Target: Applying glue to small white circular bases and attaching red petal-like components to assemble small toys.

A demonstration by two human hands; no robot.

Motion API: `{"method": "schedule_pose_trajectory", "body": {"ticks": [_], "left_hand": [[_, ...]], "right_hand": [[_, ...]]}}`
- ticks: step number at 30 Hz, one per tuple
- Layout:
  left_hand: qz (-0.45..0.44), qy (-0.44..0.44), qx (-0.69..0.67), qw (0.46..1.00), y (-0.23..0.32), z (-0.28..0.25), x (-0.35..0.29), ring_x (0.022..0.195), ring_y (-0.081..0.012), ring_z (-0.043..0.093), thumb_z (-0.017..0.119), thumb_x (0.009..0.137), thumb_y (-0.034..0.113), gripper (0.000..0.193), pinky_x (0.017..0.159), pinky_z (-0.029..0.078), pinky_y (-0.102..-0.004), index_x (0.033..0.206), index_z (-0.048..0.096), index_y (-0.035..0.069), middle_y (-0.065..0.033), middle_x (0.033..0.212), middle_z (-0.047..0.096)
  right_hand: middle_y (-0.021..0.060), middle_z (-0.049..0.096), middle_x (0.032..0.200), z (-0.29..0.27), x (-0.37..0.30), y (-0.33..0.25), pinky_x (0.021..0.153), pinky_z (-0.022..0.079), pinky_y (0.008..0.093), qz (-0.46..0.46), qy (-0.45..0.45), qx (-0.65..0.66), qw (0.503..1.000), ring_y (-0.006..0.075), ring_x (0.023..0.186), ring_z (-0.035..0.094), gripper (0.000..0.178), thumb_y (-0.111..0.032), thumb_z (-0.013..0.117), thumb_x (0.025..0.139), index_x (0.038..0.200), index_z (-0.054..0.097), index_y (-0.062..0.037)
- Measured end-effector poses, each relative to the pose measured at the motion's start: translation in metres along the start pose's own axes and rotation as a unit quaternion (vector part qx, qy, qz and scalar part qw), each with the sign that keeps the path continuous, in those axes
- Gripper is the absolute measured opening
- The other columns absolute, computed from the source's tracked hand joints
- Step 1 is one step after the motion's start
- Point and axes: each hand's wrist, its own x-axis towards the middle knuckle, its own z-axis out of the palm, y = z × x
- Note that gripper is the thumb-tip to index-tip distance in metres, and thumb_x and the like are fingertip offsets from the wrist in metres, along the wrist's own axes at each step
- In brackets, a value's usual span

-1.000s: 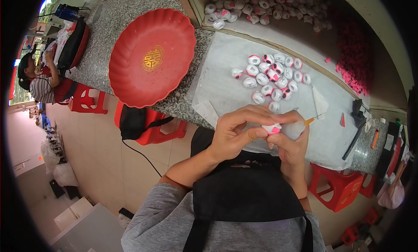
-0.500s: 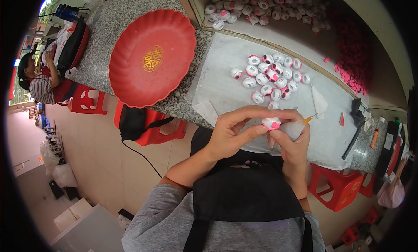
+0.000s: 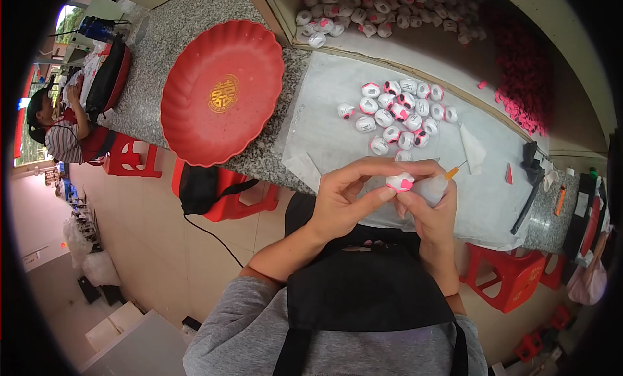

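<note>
Between the fingertips of my left hand (image 3: 347, 200) is a small white piece with a pink patch (image 3: 400, 182). The fingers of my right hand (image 3: 433, 207) touch the same piece. My right hand is also closed round a translucent squeeze bottle (image 3: 431, 190), whose orange needle tip (image 3: 452, 173) points up and to the right, away from the piece. Just beyond my hands, several similar white pieces with pink and black parts (image 3: 405, 114) lie loosely grouped on a white sheet (image 3: 324, 116).
A large red scalloped tray (image 3: 195, 84) stands at the left on the granite counter (image 3: 156, 35). Behind the sheet, a bin holds heaped white pieces (image 3: 389, 9) and small pink parts (image 3: 519, 84). A black-handled tool (image 3: 531, 188) lies right. A person (image 3: 61, 126) sits far left.
The view has shifted slightly. My hands still hold the piece together, which has turned a little, and the bottle's needle tip has tilted further upward.
</note>
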Motion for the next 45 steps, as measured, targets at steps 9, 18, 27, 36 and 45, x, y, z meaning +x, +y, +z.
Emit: {"method": "schedule_pose_trajectory", "body": {"ticks": [9,18,27,36,45], "left_hand": [[-0.034,0.013,-0.033,0.999,0.002,0.002,-0.002,0.097,-0.0172,0.045,0.050,0.073,-0.004,0.025,0.087,0.032,-0.0299,0.098,0.050,-0.004,-0.0124,0.100,0.050],[-0.006,0.014,-0.012,1.000,-0.001,-0.001,0.008,0.096,-0.0166,0.046,0.050,0.073,-0.004,0.025,0.086,0.033,-0.0298,0.098,0.050,-0.004,-0.0120,0.100,0.050],[-0.039,0.010,-0.056,0.998,-0.004,0.003,0.004,0.090,-0.0171,0.047,0.049,0.075,-0.002,0.024,0.076,0.039,-0.0297,0.099,0.048,-0.002,-0.0138,0.099,0.050],[0.088,-0.051,-0.014,0.995,-0.008,0.005,-0.005,0.091,-0.0182,0.046,0.055,0.072,-0.001,0.021,0.086,0.031,-0.0317,0.093,0.053,-0.001,-0.0115,0.096,0.050],[-0.051,0.000,-0.076,0.996,-0.008,0.005,0.002,0.093,-0.0193,0.046,0.054,0.073,0.000,0.020,0.083,0.035,-0.0334,0.092,0.051,-0.001,-0.0130,0.100,0.049]], "right_hand": [[0.0063,0.053,0.064,0.003,-0.001,0.000,0.041,0.034,0.0174,-0.014,0.001,0.017,1.000,0.0064,0.050,0.046,0.027,0.001,0.056,0.067,0.093,0.051,0.0040],[0.0065,0.051,0.065,0.005,0.009,0.004,0.041,0.036,0.0179,-0.026,0.021,0.053,0.998,0.0093,0.052,0.050,0.025,0.000,0.057,0.067,0.091,0.051,0.0032],[0.0073,0.053,0.068,0.000,0.007,-0.002,0.043,0.038,0.0192,0.022,0.005,0.073,0.997,0.0098,0.054,0.050,0.023,0.001,0.057,0.067,0.090,0.050,0.0027],[0.0089,0.054,0.065,0.000,-0.013,-0.006,0.044,0.039,0.0196,0.005,-0.015,0.043,0.999,0.0100,0.052,0.050,0.024,0.003,0.062,0.063,0.085,0.052,0.0031],[0.0087,0.055,0.065,-0.011,0.003,-0.004,0.049,0.041,0.0205,-0.013,-0.041,0.023,0.999,0.0110,0.054,0.051,0.024,0.001,0.059,0.068,0.090,0.052,0.0027]]}}
